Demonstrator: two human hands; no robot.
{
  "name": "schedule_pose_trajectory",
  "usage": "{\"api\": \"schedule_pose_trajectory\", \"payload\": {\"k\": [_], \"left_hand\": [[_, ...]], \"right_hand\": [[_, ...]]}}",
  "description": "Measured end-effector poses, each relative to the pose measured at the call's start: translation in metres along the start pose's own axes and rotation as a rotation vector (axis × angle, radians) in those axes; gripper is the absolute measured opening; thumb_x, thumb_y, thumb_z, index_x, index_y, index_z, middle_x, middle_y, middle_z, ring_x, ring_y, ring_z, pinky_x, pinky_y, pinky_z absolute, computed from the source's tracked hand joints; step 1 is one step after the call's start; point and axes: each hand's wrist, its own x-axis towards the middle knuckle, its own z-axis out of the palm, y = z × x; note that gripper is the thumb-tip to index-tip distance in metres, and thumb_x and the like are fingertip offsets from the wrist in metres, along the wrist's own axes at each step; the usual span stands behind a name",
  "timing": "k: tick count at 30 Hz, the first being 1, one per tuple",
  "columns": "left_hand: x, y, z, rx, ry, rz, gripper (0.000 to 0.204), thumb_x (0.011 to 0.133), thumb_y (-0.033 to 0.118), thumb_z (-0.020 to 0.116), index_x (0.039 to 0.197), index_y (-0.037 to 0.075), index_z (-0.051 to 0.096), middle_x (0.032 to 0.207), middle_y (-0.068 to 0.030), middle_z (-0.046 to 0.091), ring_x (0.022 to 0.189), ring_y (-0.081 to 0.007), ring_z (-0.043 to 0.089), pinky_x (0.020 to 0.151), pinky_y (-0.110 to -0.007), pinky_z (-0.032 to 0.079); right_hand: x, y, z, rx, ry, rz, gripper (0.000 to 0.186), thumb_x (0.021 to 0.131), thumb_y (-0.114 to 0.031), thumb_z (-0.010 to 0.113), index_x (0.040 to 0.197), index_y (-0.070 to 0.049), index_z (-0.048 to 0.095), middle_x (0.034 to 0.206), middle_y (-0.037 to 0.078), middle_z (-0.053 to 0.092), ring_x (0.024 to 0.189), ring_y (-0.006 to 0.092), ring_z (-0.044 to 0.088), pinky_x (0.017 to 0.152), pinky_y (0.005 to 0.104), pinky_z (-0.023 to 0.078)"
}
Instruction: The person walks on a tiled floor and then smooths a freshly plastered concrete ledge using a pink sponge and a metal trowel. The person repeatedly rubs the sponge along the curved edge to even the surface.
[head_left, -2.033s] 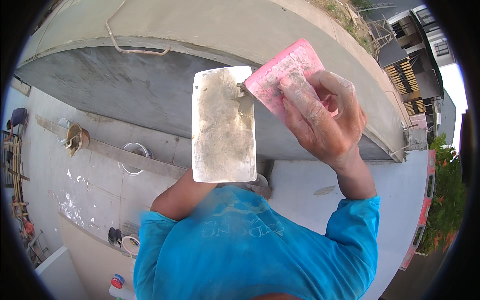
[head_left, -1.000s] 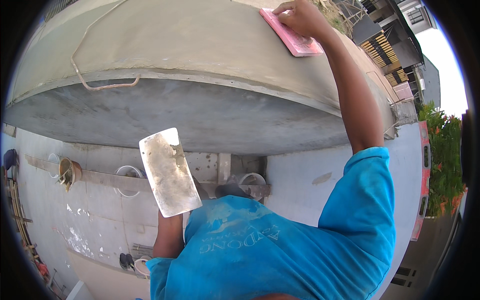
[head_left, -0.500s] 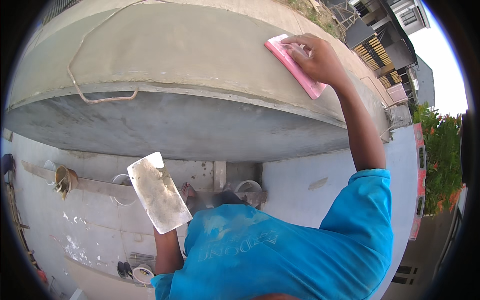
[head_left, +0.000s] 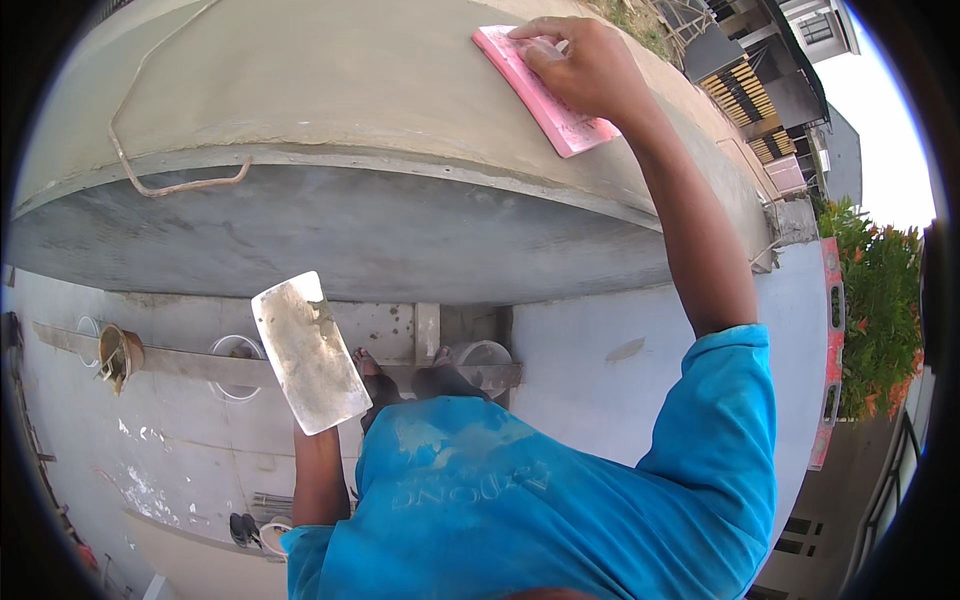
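Observation:
My right hand [head_left: 590,68] grips a pink plastering float [head_left: 535,95], which rests on the smooth grey-beige plastered surface [head_left: 330,75] of a raised slab. Its fingers curl over the float's back near the far end. Lower down, on the left, a white rectangular mortar board [head_left: 312,355] smeared with grey mortar is held up in front of my left forearm [head_left: 320,475]. My left hand is behind the board, so its fingers are hidden.
A bent metal rod [head_left: 118,130] hangs over the slab's straight edging strip [head_left: 365,158]. My feet [head_left: 365,362] stand on a plank [head_left: 190,364] high above the floor. A mortar-stained bucket [head_left: 118,350] sits at the plank's left. A red spirit level [head_left: 830,330] is at the right.
My right hand and the float have slid left and farther away across the plaster. The mortar board has risen slightly. The whole view has shifted a little.

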Motion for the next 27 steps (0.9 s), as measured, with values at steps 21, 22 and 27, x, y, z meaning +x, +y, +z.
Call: {"api": "schedule_pose_trajectory", "payload": {"k": [21, 22, 27], "left_hand": [[0.017, 0.008, -0.031, -0.016, -0.247, -0.036, 0.086, 0.090, 0.049, 0.076, 0.157, 0.013, 0.037, 0.148, -0.0132, 0.052, 0.128, -0.0294, 0.059, 0.100, -0.044, 0.059], [0.015, 0.014, 0.001, -0.061, -0.311, -0.090, 0.087, 0.089, 0.050, 0.077, 0.157, 0.013, 0.038, 0.147, -0.0133, 0.052, 0.128, -0.0299, 0.059, 0.100, -0.044, 0.059], [0.012, 0.026, 0.004, -0.135, -0.308, -0.273, 0.085, 0.090, 0.049, 0.076, 0.157, 0.013, 0.038, 0.148, -0.0128, 0.052, 0.128, -0.0278, 0.059, 0.100, -0.041, 0.059]], "right_hand": [[0.005, -0.002, 0.004, -0.037, -0.008, 0.046, 0.033, 0.085, -0.025, 0.063, 0.112, -0.019, 0.081, 0.082, 0.014, 0.076, 0.072, 0.0231, 0.073, 0.072, 0.0374, 0.058], [0.015, -0.037, 0.007, -0.071, -0.003, -0.007, 0.037, 0.082, -0.025, 0.060, 0.113, -0.023, 0.081, 0.085, 0.012, 0.078, 0.075, 0.0241, 0.074, 0.071, 0.0384, 0.060], [0.069, -0.034, 0.009, -0.035, 0.024, 0.106, 0.031, 0.082, -0.017, 0.059, 0.101, -0.014, 0.082, 0.096, 0.021, 0.075, 0.088, 0.0392, 0.073, 0.081, 0.0447, 0.059]]}}
